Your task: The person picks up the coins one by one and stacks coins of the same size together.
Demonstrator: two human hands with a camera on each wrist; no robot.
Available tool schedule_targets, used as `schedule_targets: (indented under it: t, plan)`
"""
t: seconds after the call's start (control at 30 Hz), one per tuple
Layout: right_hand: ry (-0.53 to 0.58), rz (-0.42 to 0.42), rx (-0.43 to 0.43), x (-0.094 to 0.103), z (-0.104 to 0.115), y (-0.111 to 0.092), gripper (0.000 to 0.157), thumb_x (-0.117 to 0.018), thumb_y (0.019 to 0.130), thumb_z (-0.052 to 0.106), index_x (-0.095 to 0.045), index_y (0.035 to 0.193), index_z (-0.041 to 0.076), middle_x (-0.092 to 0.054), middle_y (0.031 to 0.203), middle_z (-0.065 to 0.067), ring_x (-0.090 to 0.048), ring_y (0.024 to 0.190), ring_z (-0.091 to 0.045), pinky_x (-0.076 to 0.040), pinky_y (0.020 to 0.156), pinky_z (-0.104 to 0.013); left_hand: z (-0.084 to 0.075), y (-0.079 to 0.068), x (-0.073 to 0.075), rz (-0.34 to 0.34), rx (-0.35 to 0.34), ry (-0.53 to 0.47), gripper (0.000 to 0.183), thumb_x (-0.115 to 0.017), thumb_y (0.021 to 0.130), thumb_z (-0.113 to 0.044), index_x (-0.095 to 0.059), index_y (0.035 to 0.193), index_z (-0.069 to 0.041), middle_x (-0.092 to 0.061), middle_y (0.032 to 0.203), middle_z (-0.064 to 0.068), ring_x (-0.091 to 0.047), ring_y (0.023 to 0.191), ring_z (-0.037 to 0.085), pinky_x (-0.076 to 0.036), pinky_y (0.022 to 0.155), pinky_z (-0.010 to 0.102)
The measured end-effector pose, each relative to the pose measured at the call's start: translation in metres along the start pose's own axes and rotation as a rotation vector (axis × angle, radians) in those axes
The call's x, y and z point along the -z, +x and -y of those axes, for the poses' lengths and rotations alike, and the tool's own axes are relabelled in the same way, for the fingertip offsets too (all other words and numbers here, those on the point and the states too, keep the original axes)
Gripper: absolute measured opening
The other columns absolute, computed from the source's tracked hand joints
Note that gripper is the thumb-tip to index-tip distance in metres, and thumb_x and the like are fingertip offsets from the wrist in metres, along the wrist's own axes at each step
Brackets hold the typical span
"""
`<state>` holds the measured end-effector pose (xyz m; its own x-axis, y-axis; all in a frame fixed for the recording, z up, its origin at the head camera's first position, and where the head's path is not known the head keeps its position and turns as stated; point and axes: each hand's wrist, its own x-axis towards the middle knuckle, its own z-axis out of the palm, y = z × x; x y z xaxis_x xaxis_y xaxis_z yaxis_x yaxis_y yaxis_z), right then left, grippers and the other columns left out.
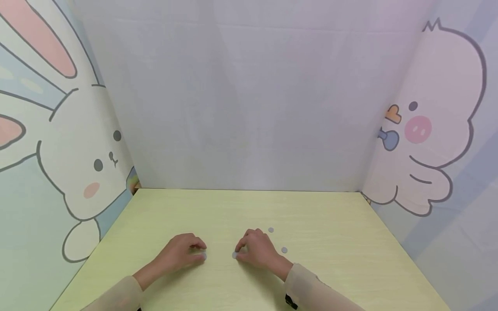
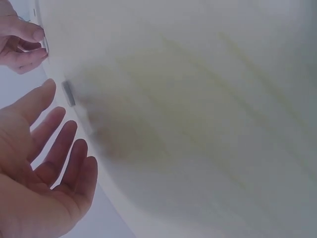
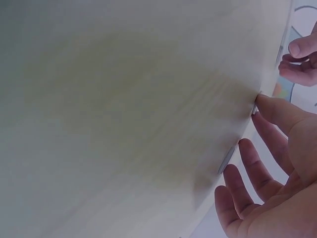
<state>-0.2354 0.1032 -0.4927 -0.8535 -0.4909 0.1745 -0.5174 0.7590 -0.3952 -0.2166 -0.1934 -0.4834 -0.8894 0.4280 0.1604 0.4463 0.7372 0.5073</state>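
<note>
My left hand (image 1: 182, 251) hovers low over the table with its fingers loosely bent. A small flat grey disc (image 1: 204, 256) lies by its thumb tip. In the left wrist view that disc shows on the tabletop, a little apart from the spread fingertips. Across from it, my right hand (image 1: 256, 249) pinches a second grey disc (image 1: 234, 255) at the table surface between thumb and index finger. The right wrist view has this disc's edge (image 3: 255, 107) between those two fingertips, the other fingers loosely curved.
Two more grey discs lie on the pale yellow table (image 1: 327, 233): a farther disc (image 1: 271, 230) beyond my right hand and a nearer disc (image 1: 284, 250) beside its wrist. A plain pale curtain (image 1: 249, 103) closes off the back, and cartoon-printed sheets flank both sides.
</note>
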Motion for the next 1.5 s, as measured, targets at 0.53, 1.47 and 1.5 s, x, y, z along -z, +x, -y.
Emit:
schedule_targets:
  t: [0.53, 1.47, 1.5]
  plan:
    - [-0.011, -0.001, -0.001, 0.002, 0.002, 0.001, 0.008, -0.093, 0.082, 0.030, -0.086, 0.086, 0.030, -0.068, 0.091, 0.012, -0.053, 0.087, -0.010, -0.043, 0.076, -0.030, -0.038, 0.028, -0.021, 0.031, 0.018, 0.009, 0.024, -0.094, 0.080, -0.021, -0.081, 0.100, -0.017, -0.072, 0.094, -0.009, -0.065, 0.091, 0.018, -0.054, 0.081, 0.037]
    - [0.004, -0.021, 0.003, 0.001, 0.000, 0.003, 0.010, -0.095, 0.079, 0.027, -0.086, 0.083, 0.028, -0.070, 0.089, 0.012, -0.057, 0.086, -0.010, -0.044, 0.074, -0.029, -0.057, 0.043, -0.044, -0.006, 0.006, -0.020, 0.015, -0.092, 0.080, -0.016, -0.084, 0.092, -0.017, -0.071, 0.087, -0.008, -0.065, 0.085, 0.016, -0.052, 0.077, 0.033]
    - [0.005, -0.022, 0.003, 0.001, -0.001, 0.003, 0.010, -0.095, 0.079, 0.027, -0.086, 0.083, 0.028, -0.070, 0.089, 0.012, -0.057, 0.086, -0.011, -0.045, 0.074, -0.029, -0.057, 0.043, -0.045, -0.007, 0.006, -0.020, 0.015, -0.092, 0.079, -0.016, -0.084, 0.092, -0.017, -0.071, 0.087, -0.008, -0.064, 0.085, 0.016, -0.051, 0.076, 0.033]
